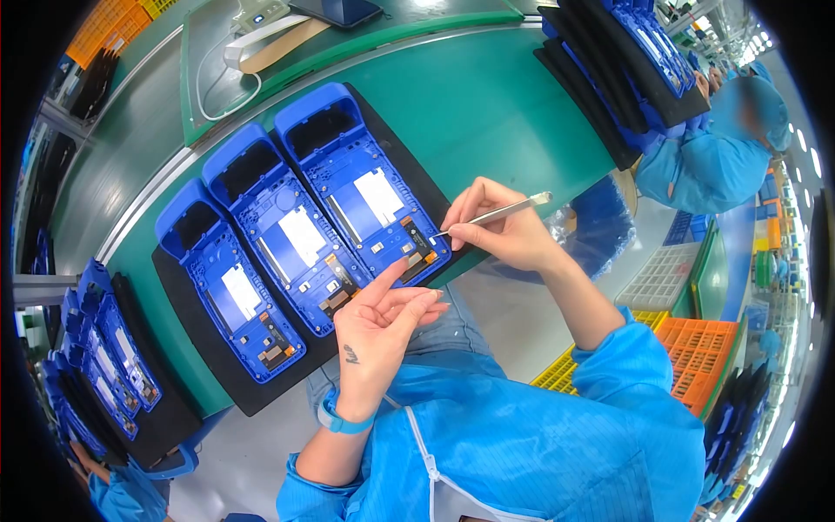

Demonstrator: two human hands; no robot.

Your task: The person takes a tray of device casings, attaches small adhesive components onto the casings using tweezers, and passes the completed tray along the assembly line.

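Observation:
Three blue plastic device housings [233,291], each with a white label and small circuit parts, lie side by side on a black foam pad [187,326]. My right hand [500,228] grips metal tweezers [513,207], whose tip is at the lower right edge of the rightmost housing [352,174]. My left hand [383,324] is over the lower end of the middle housing [291,226]. Its index finger points to the rightmost housing's circuit parts, while the thumb presses against the other fingers; anything between them is hidden.
The pad rests on a green work surface [487,104]. Stacked housings on black pads [609,70] stand at the upper right, more housings [109,348] at the left. A co-worker [722,157] is at the right. Orange crates [700,348] sit lower right.

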